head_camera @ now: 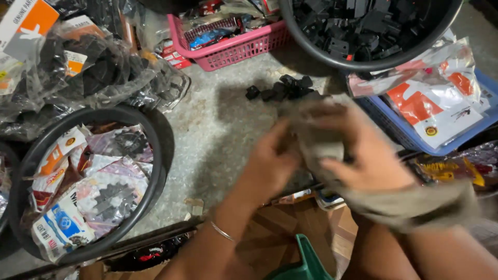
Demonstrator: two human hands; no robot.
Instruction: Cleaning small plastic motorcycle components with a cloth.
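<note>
Both hands meet over the middle of the grey floor (218, 129), working a grey-beige cloth (321, 140) that is blurred by motion; left hand (270, 166) has fingers curled narrow against the cloth's near edge, right hand (363, 161) is wrapped in or under the cloth with fingers closed on a fold, exact grip hard to tell; cloth looks soft, limp and light, not fragile, best pinched at a bunched edge rather than flat; just beyond it a small heap of black plastic parts (282, 89) lies on the floor; packages: clear bags with orange-and-white labels and dark sprockets in the black round tub (155, 171) at left, white and orange packets in the blue tray (394, 132) at right, pink basket (233, 49) of mixed packets up top, black basin (363, 65) of black parts top right
</note>
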